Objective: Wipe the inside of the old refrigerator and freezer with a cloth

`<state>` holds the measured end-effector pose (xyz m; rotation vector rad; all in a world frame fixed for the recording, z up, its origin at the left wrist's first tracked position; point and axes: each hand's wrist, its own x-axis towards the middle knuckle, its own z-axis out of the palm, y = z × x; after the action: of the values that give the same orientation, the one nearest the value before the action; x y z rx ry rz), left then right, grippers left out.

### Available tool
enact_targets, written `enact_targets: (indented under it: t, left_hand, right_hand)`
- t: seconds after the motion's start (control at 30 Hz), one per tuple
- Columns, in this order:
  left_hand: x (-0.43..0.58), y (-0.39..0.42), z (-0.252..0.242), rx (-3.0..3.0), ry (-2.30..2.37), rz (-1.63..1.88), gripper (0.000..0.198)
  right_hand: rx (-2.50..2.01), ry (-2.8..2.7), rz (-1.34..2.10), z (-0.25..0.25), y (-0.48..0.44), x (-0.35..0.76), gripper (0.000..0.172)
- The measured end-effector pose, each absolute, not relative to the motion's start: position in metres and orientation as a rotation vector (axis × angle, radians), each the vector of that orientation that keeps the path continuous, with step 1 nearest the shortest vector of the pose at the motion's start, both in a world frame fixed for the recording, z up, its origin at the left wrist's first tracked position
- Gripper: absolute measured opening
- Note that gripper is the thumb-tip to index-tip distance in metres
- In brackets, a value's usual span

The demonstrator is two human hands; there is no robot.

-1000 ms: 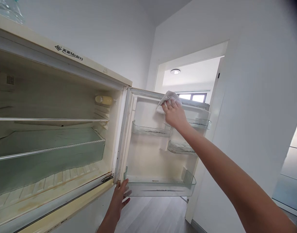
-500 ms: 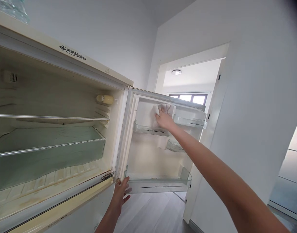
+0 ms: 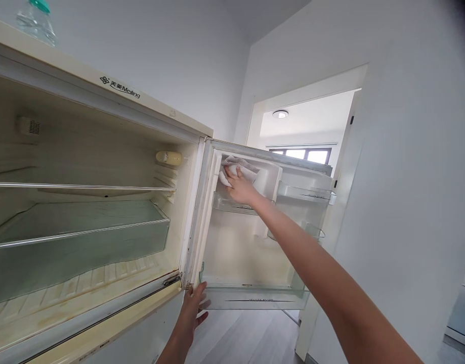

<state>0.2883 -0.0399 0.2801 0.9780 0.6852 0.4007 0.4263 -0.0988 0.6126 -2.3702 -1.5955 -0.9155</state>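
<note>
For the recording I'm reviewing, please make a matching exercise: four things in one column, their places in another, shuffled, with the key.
Things
1. Cloth
2. Bottle
3. Drawer
4. Left hand

Places
A. At the lower hinge-side corner of the open door
B. Between the right hand and the upper inner face of the door
C. Inside the fridge, below the upper shelf
D. On top of the fridge

Right pairs: 1-B, 2-D, 3-C, 4-A
</note>
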Motion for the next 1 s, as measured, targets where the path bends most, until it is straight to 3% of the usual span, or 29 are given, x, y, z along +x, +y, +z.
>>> enact_targets:
  t: [0.37,0.73,1.0]
  left_hand:
    - [0.286,-0.043,0.291,0.972,0.711,0.402,0.073]
    - [0.289,-0.044,0.290,0.979,0.727,0.409,0.058]
    - [0.287,-0.040,0.283,0.967,0.713,0.404,0.079]
  right_hand:
    - [-2.544,-1.249,-0.861,0.626,-0.157,0.447,0.059]
    - [-2.520,-1.455,-0.341,0.609,-0.125,0.397,0.064]
    - [-2.450,-1.432,-0.034,0.622,-0.143,0.398,0.071]
